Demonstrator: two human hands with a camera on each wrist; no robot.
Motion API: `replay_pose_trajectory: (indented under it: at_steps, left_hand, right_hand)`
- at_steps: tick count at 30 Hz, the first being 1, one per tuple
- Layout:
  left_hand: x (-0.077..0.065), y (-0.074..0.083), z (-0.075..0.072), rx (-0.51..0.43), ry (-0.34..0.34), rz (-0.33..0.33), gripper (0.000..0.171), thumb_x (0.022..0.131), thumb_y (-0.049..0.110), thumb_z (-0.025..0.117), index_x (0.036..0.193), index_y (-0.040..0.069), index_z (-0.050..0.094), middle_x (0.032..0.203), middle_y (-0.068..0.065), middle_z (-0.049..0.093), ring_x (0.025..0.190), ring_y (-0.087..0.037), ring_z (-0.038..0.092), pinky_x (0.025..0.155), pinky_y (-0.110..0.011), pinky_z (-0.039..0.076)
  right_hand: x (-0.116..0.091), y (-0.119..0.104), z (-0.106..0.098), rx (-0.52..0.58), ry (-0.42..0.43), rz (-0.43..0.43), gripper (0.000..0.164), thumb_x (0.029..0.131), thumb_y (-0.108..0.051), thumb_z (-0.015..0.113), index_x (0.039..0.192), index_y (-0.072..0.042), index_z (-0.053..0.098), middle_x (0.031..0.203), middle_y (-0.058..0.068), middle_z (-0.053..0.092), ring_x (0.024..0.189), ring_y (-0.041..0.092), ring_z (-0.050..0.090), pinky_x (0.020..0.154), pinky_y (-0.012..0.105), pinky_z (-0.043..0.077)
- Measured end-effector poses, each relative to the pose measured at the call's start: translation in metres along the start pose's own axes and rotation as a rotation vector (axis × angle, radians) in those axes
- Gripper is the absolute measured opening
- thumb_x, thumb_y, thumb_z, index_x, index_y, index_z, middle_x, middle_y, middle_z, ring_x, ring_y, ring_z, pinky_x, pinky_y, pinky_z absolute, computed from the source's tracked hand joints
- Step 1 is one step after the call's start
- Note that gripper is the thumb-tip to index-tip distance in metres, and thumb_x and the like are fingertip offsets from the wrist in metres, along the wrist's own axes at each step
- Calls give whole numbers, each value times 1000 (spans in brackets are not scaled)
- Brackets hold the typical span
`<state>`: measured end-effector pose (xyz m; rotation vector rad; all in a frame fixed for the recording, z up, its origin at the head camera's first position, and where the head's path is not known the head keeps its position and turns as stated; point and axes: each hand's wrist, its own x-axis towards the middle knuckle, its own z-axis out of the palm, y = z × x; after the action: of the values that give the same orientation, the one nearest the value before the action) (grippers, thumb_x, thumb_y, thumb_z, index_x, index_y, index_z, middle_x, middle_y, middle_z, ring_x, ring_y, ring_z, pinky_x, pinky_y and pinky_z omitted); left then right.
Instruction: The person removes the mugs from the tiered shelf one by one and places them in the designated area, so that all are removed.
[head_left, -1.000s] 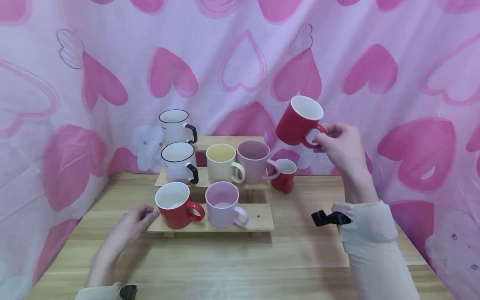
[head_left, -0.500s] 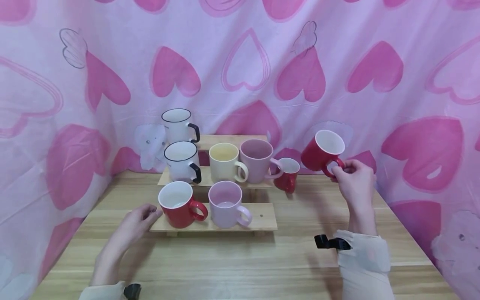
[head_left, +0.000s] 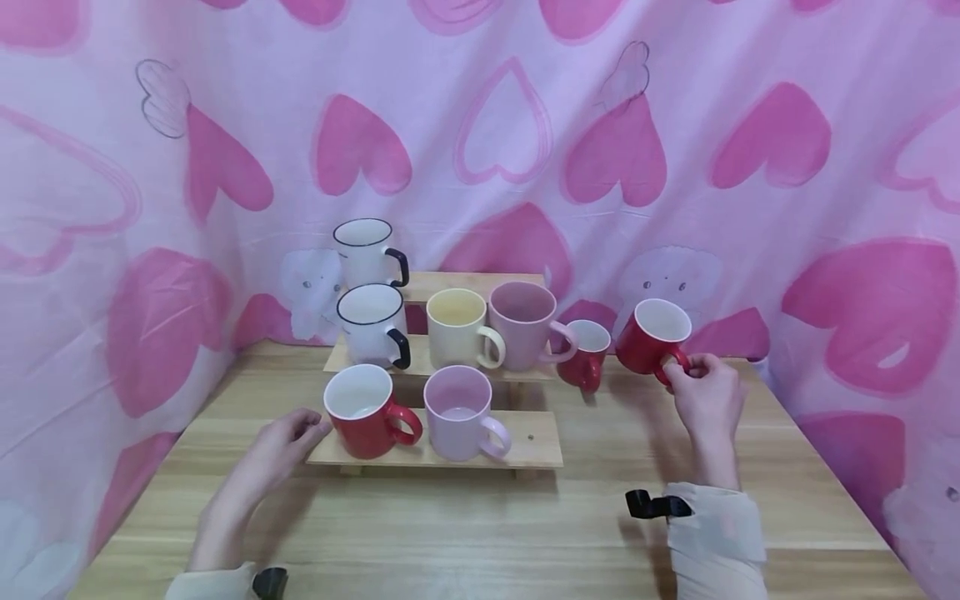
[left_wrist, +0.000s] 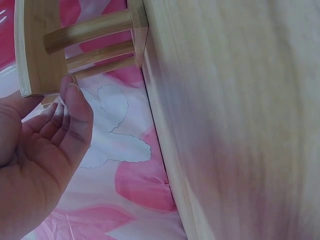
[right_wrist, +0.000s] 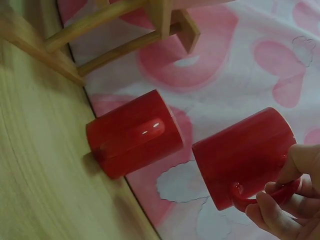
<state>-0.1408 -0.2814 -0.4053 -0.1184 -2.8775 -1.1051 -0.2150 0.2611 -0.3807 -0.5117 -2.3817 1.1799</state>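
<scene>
My right hand [head_left: 708, 396] grips the handle of a red mug [right_wrist: 245, 152] with a white inside, holding it off the table at the back right. A second red mug [head_left: 574, 367] stands on the table just left of it, its handle facing the front. At the front left, my left hand [head_left: 281, 446] pinches the left end of the lowest board of a stepped wooden rack [head_left: 536, 450], thumb and fingers on either side of the board in the left wrist view. Beside those fingers, a red mug [head_left: 360, 421] and a pale pink mug [head_left: 456, 425] sit on that board.
The middle board carries a white mug with a black handle [head_left: 367, 329], a cream mug [head_left: 453, 333] and a mauve mug [head_left: 517, 333]. Another white, black-rimmed mug [head_left: 363, 254] stands on the top board. A pink heart-print curtain [head_left: 495, 108] hangs behind the table [head_left: 465, 533].
My right hand has carried the red mug down and to the right, from high before the curtain to near the table beside the other red mug. The left hand stays at the rack.
</scene>
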Motion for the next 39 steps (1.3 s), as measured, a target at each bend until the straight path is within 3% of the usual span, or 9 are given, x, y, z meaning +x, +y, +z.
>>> replay_pose_trajectory:
  at_steps: [8, 14, 17, 24, 31, 39]
  left_hand:
    - [1, 3, 0, 15, -3, 1, 25, 101, 28, 57, 99, 3, 61, 70, -1, 49, 67, -16, 48, 59, -30, 40]
    - [3, 3, 0, 3, -6, 11, 26, 101, 29, 56, 98, 3, 60, 70, -1, 49, 67, -16, 48, 59, -30, 40]
    - [1, 3, 0, 4, -11, 5, 25, 101, 28, 57, 97, 4, 60, 70, -1, 49, 66, -16, 48, 59, -30, 40]
    - [0, 3, -1, 14, -19, -11, 27, 101, 30, 56, 100, 4, 61, 70, -1, 49, 66, -16, 48, 59, -30, 41]
    - [2, 3, -2, 21, -26, -6, 30, 101, 33, 55, 101, 4, 61, 71, -2, 50, 68, -17, 48, 60, -31, 41]
    - [2, 2, -1, 33, -29, -17, 29, 101, 31, 56, 101, 3, 61, 71, -2, 49, 68, -17, 48, 60, -31, 41]
  right_hand:
    - [7, 18, 14, 11, 23, 17, 31, 89, -30, 67, 101, -2, 70, 82, 11, 70, 55, -1, 59, 55, 18, 45]
    - [9, 29, 28, -28, -2, 44, 26, 88, -23, 64, 103, -1, 69, 90, 17, 68, 80, 24, 59, 69, 30, 43]
    - [10, 34, 34, -21, -30, 62, 26, 90, -22, 64, 104, -1, 68, 94, 18, 67, 87, 29, 55, 73, 35, 41]
    - [11, 42, 43, 24, -73, 118, 24, 91, -24, 64, 103, -3, 66, 96, 17, 65, 91, 29, 54, 79, 38, 43]
    - [12, 45, 50, 89, -131, 194, 29, 93, -26, 65, 112, -4, 64, 105, 17, 63, 97, 29, 54, 87, 40, 47]
    - [12, 47, 57, 54, -131, 164, 25, 93, -22, 64, 108, -3, 65, 102, 18, 64, 96, 31, 53, 87, 41, 44]
